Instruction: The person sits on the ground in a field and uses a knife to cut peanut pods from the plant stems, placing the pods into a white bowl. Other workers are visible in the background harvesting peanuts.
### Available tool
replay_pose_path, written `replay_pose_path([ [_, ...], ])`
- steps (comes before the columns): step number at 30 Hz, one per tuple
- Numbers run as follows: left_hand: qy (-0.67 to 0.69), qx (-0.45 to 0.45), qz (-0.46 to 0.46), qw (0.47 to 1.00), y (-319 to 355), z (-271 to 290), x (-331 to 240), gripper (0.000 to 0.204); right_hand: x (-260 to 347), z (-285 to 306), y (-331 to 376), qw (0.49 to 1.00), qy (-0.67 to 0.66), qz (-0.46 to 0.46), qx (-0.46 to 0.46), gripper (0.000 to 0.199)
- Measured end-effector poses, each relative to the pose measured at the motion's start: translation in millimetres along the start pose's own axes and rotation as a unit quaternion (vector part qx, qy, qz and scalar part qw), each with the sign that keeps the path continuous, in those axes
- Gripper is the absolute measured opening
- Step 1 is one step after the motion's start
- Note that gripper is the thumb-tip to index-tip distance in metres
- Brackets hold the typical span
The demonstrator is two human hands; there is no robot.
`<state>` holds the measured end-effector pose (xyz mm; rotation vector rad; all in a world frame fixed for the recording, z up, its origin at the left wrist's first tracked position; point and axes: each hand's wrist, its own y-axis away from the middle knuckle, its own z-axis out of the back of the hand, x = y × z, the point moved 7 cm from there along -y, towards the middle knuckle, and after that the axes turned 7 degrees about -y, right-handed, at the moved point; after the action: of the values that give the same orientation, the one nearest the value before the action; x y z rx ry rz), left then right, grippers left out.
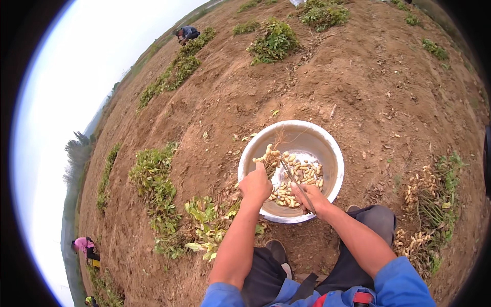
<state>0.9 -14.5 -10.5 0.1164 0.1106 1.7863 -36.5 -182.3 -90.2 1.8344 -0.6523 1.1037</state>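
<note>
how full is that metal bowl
Partly full: peanuts cover only the bottom of the metal bowl, its walls bare above them.

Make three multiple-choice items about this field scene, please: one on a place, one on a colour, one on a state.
1. Where are the loose peanuts?
A. in the bowl
B. in a sack
C. on a table

2. What colour are the sleeves?
A. red
B. blue
C. white

3. What does the left hand do?
A. lies flat on the soil
B. grips a peanut plant
C. hangs empty

Answers:
1 A, the pods lie on the metal bowl's floor.
2 B, both rolled cuffs are blue.
3 B, its fingers close around the plant over the bowl.
</note>
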Motion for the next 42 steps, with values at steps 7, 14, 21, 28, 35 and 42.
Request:
replay_pose_path([
  [7,0.009,0.008,0.046,0.999,4,16,4,0.048,-20,-22,12,0.994,-0.041,-0.092,0.035,0.076],
  [14,-0.042,-0.028,0.040,0.998,1,17,4,0.031,-9,-30,17,0.989,-0.116,-0.058,0.073,0.085],
  [21,-0.081,-0.075,-0.017,0.994,14,24,-17,0.027,-1,-24,9,0.996,-0.065,-0.018,0.053,0.082],
  [28,-0.081,-0.088,-0.005,0.993,15,25,-16,0.028,19,-7,18,0.950,0.244,0.142,-0.136,0.081],
  [35,-0.061,-0.130,0.000,0.990,14,33,-16,0.025,11,-11,10,0.985,0.156,0.068,-0.043,0.081],
  [42,-0.066,-0.110,-0.044,0.991,17,25,-24,0.024,25,-5,12,0.961,0.166,0.168,-0.146,0.070],
])
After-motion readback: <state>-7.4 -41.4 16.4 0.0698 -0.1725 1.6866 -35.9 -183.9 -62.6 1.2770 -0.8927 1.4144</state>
